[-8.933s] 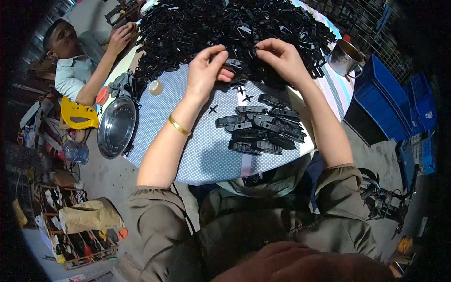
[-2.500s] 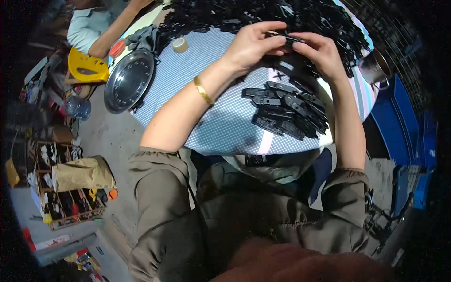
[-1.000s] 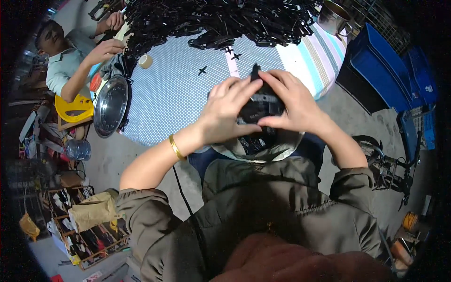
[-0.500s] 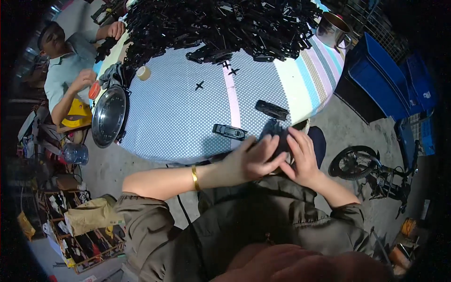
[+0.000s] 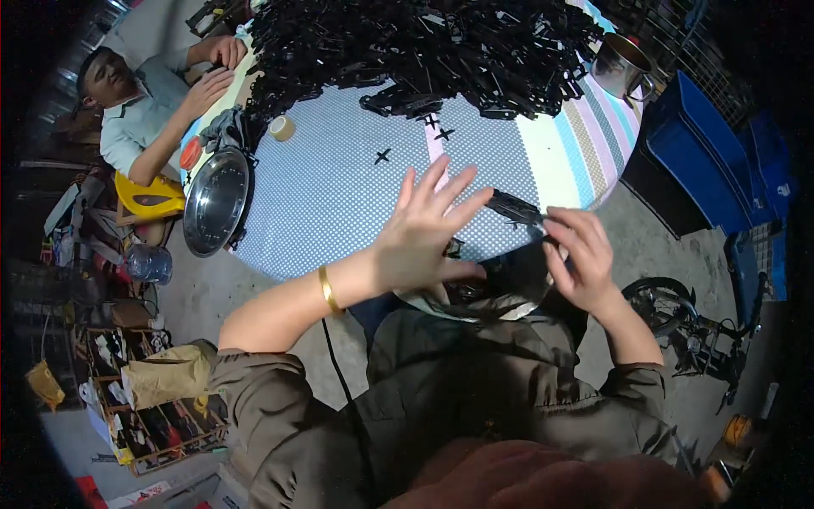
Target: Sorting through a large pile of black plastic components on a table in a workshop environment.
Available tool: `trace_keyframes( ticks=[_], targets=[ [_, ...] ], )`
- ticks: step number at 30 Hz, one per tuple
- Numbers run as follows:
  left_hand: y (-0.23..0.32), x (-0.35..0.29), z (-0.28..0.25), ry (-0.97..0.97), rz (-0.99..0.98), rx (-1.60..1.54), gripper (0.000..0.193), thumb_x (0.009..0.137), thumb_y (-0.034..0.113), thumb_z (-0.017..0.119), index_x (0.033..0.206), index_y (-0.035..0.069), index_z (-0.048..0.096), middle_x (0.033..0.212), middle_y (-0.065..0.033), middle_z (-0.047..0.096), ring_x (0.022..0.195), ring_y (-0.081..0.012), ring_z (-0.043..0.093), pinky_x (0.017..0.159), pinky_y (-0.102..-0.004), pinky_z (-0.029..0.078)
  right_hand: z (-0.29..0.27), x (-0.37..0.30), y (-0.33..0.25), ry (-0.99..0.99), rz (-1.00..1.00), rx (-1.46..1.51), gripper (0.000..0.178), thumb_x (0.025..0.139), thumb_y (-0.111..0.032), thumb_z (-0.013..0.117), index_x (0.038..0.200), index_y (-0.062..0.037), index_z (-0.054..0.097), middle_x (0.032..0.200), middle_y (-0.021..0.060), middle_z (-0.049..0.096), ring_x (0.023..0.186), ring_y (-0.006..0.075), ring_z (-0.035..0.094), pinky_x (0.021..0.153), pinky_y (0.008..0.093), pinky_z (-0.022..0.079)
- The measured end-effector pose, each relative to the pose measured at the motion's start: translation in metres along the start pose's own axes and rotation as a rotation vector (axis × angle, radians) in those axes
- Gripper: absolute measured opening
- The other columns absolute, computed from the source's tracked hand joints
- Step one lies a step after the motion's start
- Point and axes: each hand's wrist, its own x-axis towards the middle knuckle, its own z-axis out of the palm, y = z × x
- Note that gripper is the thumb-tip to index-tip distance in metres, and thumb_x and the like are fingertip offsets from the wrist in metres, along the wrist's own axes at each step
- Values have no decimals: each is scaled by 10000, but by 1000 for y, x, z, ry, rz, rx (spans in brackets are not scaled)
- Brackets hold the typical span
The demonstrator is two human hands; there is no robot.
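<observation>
My left hand [image 5: 428,233] is over the near edge of the table, palm down with its fingers spread, holding nothing visible. A long black plastic piece [image 5: 514,207] lies on the tablecloth between my hands. Beside its right end is my right hand [image 5: 583,259], with bent fingers and the thumb drawn in; whatever lies between them is dark and hard to make out. Part of another black piece [image 5: 455,248] shows from behind my left hand. Below the table edge, a pale-rimmed bag or cloth [image 5: 519,312] hangs before my lap, with dark contents in shadow.
A large heap of black plastic parts [image 5: 424,51] covers the table's far side. Small black cross-shaped pieces [image 5: 383,156], a tape roll [image 5: 281,128], a steel basin [image 5: 216,204] and a metal mug [image 5: 623,66] are about. A co-worker [image 5: 140,110] sits at left; blue bins [image 5: 691,148] stand at right.
My hands have moved apart: the left has lifted leftward and spread its fingers, the right has shifted right. The dark item between them is no longer plainly visible. The co-worker's hands have come together.
</observation>
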Motion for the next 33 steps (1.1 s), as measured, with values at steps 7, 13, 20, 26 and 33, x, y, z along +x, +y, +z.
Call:
trace_keyframes(
  ticks=[7, 13, 20, 26, 33],
  targets=[
    [-2, 28, 24, -174, 173, -199, 710, 752, 439, 614, 1293, 50, 368, 1337, -169, 364, 1286, -328, 269, 1039, -551, 187, 23, 62, 55, 69, 28, -141, 369, 750, -192, 641, 1067, -26, 551, 1191, 183, 470, 1088, 354, 454, 917, 422, 373],
    [18, 25, 51, -86, 504, -38, 601, 757, 445, 588, 1178, 30, 480, 1210, -153, 476, 1216, -323, 369, 1028, -524, 239, 54, 105, 142, 60, 168, -436, 700, 737, -415, 650, 1298, -95, 380, 1336, 236, 303, 1232, 401, 297, 1018, 453, 254],
    [11, 36, 32, 33, 576, -170, 452, 751, 401, 601, 995, 22, 574, 1047, -158, 563, 1083, -312, 490, 980, -519, 313, 100, 151, 161, 121, 235, -421, 714, 724, -572, 581, 1269, -133, 440, 1305, 239, 360, 1246, 383, 289, 960, 554, 249],
    [-95, 77, -16, 317, 3, 97, 225, 713, 163, 622, 875, 7, 602, 893, -140, 584, 927, -320, 530, 840, -402, 422, 120, 190, 172, 147, 311, -447, 568, 804, -541, 477, 1232, -168, 489, 1317, 179, 383, 1254, 349, 293, 960, 589, 239],
    [-192, 89, -14, 201, -387, 108, 502, 809, 393, 566, 1155, 33, 515, 1123, -180, 538, 1089, -320, 469, 923, -377, 384, 125, 197, 184, 226, 239, -380, 467, 831, -458, 482, 1182, -154, 530, 1277, 165, 434, 1214, 333, 356, 968, 530, 282]
  ],
)
